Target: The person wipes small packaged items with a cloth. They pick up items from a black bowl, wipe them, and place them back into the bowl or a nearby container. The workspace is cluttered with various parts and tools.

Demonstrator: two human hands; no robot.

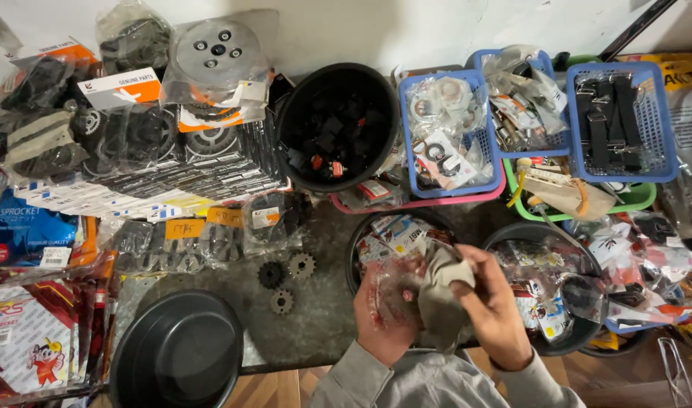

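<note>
Surface (315, 317): grey, crowded — baskets at the far edge, black bowls near the front edge.
Cloth (436, 298): soft, light, limp — best bunched, judged; held above the front edge.
Right hand (497, 302): fingers pinched on the cloth.
Left hand (387, 317): fingers curled around a clear packet (395, 291).

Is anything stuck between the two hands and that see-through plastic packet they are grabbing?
Nothing visible. The left hand grips the clear plastic packet directly, and the right hand pinches a crumpled grey cloth pressed against it. Both sit over the round black bowl of small packets.
</note>
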